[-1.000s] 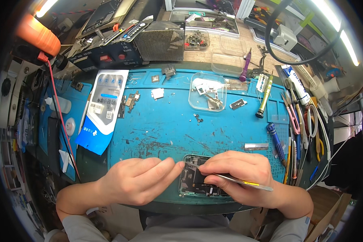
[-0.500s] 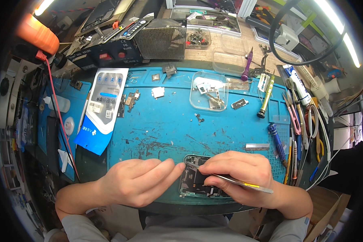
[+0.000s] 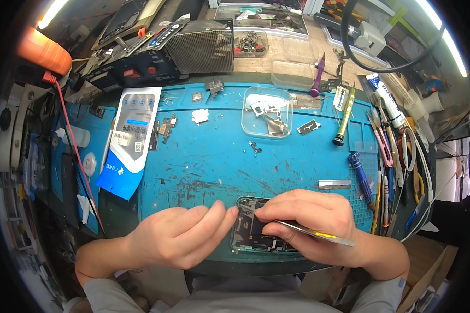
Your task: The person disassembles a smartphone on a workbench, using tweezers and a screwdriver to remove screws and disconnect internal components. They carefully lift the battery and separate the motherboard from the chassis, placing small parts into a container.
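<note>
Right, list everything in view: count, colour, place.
Mat: 1 large, blue, centre
Phone: 1, opened, black, mat's front
Thin tool: 1, silver, over phone
Small box: 1, clear, mat's back
Small parts: many, silver and black, mat's back
Packet: 1, white and blue, mat's left
Bottle: 1, white, far left
Screwdrivers: at least 3, purple, green, blue, right
Metal strip: 1, silver, mat's right
Tube: 1, white and blue, back right
Other tools: several, mixed, far right
Machine: 1, black, back left
Left hand: 1, bare, beside phone
Right hand: 1, bare, holding thin tool
</note>
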`<state>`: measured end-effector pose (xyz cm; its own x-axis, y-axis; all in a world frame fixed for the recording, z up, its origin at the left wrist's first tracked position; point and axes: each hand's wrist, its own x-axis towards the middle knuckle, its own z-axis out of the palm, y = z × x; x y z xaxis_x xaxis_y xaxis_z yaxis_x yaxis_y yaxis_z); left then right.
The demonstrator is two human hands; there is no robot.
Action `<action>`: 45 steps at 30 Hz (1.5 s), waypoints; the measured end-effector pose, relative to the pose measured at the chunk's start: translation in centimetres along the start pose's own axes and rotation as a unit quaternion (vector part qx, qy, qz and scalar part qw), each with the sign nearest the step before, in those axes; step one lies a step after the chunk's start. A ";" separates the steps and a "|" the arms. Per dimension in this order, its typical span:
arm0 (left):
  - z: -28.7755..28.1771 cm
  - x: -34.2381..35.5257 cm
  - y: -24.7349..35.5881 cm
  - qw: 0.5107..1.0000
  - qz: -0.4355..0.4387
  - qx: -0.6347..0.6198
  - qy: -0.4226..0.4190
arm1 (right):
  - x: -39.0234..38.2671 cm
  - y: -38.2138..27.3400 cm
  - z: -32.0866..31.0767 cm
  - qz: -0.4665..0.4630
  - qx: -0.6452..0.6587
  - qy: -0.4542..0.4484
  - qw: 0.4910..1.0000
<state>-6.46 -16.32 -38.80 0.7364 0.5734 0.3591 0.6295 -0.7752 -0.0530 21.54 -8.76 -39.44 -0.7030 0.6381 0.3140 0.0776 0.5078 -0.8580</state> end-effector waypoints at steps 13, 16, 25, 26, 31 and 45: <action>0.0 0.1 0.2 0.999 0.016 0.028 -0.009 | 0.0 0.1 0.1 -0.012 -0.001 0.003 1.000; 0.0 0.1 0.3 1.000 0.011 0.023 -0.013 | -0.1 0.1 0.1 -0.010 0.000 0.004 1.000; 0.1 0.0 0.3 1.000 0.008 0.027 -0.011 | 0.0 0.0 0.1 -0.011 0.001 0.003 1.000; 0.1 0.0 0.3 0.999 0.010 0.029 -0.013 | 0.0 0.0 0.1 -0.012 -0.001 0.002 1.000; 0.0 0.2 0.2 0.999 0.017 0.034 -0.016 | 0.0 0.0 0.1 -0.014 -0.005 0.004 1.000; -0.6 1.0 -1.6 0.992 -0.056 -0.107 -0.025 | 0.0 0.3 0.0 -0.013 0.006 0.005 1.000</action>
<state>-6.85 -14.66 -37.77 0.6791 0.6679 0.3045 0.6455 -0.7409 0.1857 21.55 -8.68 -39.69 -0.6974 0.6309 0.3400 0.0514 0.5172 -0.8543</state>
